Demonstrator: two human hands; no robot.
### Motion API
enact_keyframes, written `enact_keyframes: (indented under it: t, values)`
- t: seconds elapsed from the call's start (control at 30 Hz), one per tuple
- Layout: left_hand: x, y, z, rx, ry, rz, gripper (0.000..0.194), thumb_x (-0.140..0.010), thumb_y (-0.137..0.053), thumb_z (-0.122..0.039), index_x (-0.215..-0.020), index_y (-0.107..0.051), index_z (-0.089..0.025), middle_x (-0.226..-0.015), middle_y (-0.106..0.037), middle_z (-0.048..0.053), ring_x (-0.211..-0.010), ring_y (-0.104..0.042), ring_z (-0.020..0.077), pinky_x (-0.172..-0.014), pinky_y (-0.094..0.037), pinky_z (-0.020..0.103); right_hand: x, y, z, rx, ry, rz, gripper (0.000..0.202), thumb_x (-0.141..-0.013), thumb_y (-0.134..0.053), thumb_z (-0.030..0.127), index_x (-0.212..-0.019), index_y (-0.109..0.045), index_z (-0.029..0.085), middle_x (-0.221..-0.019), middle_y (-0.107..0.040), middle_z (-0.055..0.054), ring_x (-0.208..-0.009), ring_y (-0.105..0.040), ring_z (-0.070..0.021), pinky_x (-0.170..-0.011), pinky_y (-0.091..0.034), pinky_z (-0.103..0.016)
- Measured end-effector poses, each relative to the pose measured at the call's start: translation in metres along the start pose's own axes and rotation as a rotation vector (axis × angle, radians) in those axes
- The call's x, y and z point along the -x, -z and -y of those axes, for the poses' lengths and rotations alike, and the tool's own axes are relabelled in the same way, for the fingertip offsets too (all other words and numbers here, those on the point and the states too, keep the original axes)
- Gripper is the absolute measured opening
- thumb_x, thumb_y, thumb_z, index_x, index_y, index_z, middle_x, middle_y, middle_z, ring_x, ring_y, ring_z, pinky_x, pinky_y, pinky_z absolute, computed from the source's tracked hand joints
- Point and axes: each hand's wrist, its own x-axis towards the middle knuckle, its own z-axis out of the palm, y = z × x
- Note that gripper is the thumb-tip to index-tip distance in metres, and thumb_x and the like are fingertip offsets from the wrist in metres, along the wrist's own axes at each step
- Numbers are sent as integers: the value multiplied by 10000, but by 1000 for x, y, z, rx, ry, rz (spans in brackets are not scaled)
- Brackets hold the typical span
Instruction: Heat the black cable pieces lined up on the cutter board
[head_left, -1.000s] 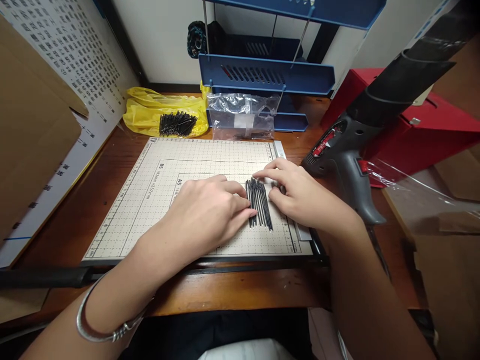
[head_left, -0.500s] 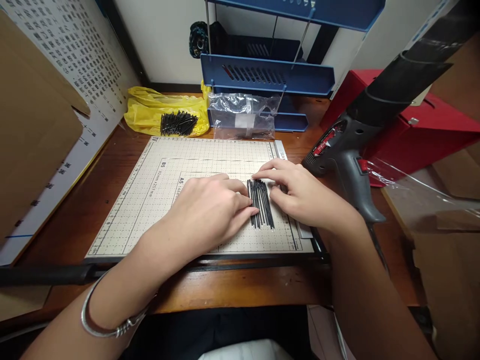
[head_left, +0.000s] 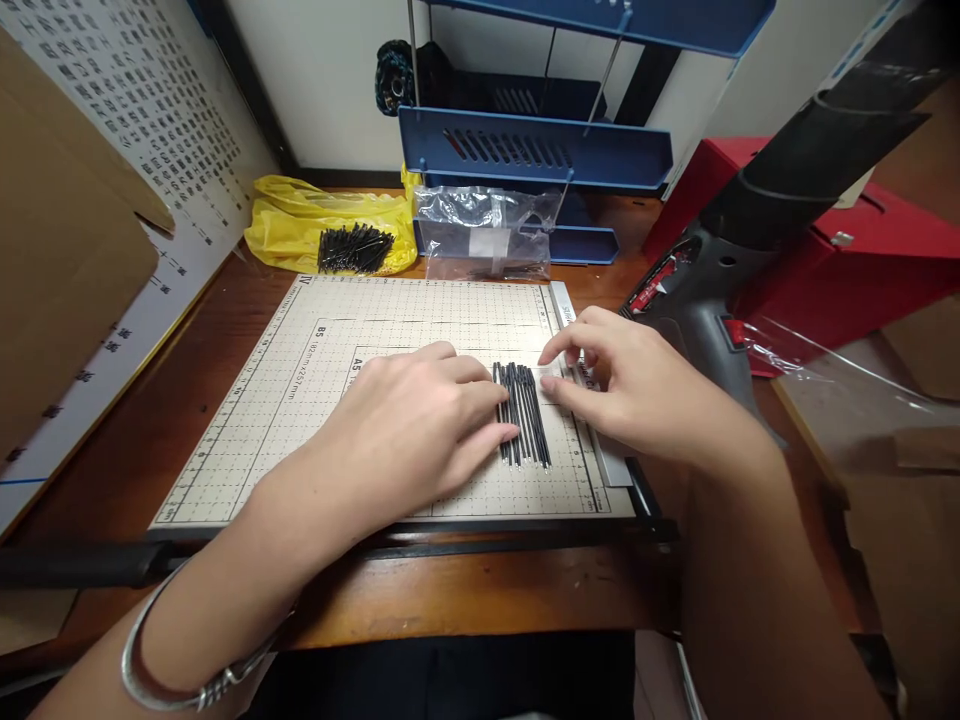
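Note:
A row of thin black sticks (head_left: 531,415) lies side by side on a cream gridded cutting board (head_left: 285,400), their lower tips silvery. My left hand (head_left: 431,410) rests on the board at the left of the row, its fingertips touching the leftmost sticks; the fingers are slightly apart and grip nothing that I can see. My right hand (head_left: 615,380) hovers just right of the row, thumb and forefinger apart, with nothing between them.
Behind the board, a yellow bag (head_left: 285,220) carries a pile of short black pieces (head_left: 354,248) beside a clear plastic bag (head_left: 487,235). Blue shelves (head_left: 536,150) stand behind. At the right are a heat gun (head_left: 712,300) and a red box (head_left: 885,250).
My right hand has drawn away to the right from the top of the row. The left hand stays at the row's left side. The view has shifted slightly.

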Motion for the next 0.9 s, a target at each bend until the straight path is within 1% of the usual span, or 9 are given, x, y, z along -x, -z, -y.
enact_keyframes:
  t: [0.03, 0.1, 0.2, 0.3, 0.5, 0.67, 0.77, 0.9]
  values:
    - [0, 0, 0, 3, -3, -4, 286, -1024, -583, -429, -1109, -786, -246, -984, -758, 35, -920, -683, 255, -698, -487, 364, 0, 1, 1, 10, -21, 7, 227, -848, -670, 383, -992, -714, 212, -963, -628, -40, -892, -562, -173, -786, -409, -309]
    - [0, 1, -1, 1, -9, 1, 318, -1027, -571, -471, -1184, -764, -273, -1019, -741, 37, -927, -672, 252, -661, -460, 345, -1, 2, 4, 21, -55, 49, 263, -828, -702, 446, -938, -707, 207, -869, -611, -31, -825, -533, -157, -733, -378, -292]
    - [1, 3, -2, -16, -23, 35, 376, -1025, -543, -550, -1245, -743, -320, -1082, -711, 42, -928, -654, 247, -626, -425, 328, -2, 3, 8, 24, -109, 159, 265, -837, -691, 460, -782, -699, 201, -704, -574, -8, -706, -490, -126, -669, -338, -278]
    - [2, 2, -2, -23, -31, 68, 426, -1024, -502, -610, -1228, -754, -334, -1116, -681, 49, -947, -637, 250, -671, -454, 349, -1, 5, 9, 14, -141, 222, 301, -836, -689, 441, -657, -682, 199, -583, -524, 10, -601, -444, -98, -616, -310, -274]
    - [0, -2, -1, -30, -62, 94, 481, -1032, -457, -630, -1302, -712, -325, -1194, -641, 77, -1055, -608, 290, -792, -501, 416, 0, 5, 8, 24, -71, 168, 177, -820, -673, 301, -677, -742, 222, -536, -508, 27, -559, -415, -78, -608, -292, -267]
    - [0, -1, 1, -45, -64, 100, 499, -1049, -410, -623, -1334, -684, -318, -1204, -635, 82, -1032, -600, 277, -827, -495, 419, -1, 5, 8, 20, -76, 156, 231, -825, -700, 369, -658, -740, 214, -527, -506, 22, -541, -405, -75, -591, -283, -271]
    - [2, 1, 3, -35, -76, 105, 498, -1051, -396, -628, -1292, -705, -321, -1191, -633, 83, -1003, -597, 260, -820, -483, 401, 0, 4, 8, 16, -68, 158, 237, -829, -701, 390, -676, -750, 216, -535, -521, 19, -538, -411, -78, -590, -284, -275]
    - [5, 3, 5, -19, -87, 114, 470, -1041, -438, -624, -1240, -726, -310, -1198, -624, 88, -1025, -587, 264, -833, -471, 393, -1, 2, 8, 23, -46, 148, 221, -834, -701, 382, -699, -763, 217, -570, -568, 8, -568, -435, -88, -622, -299, -278]
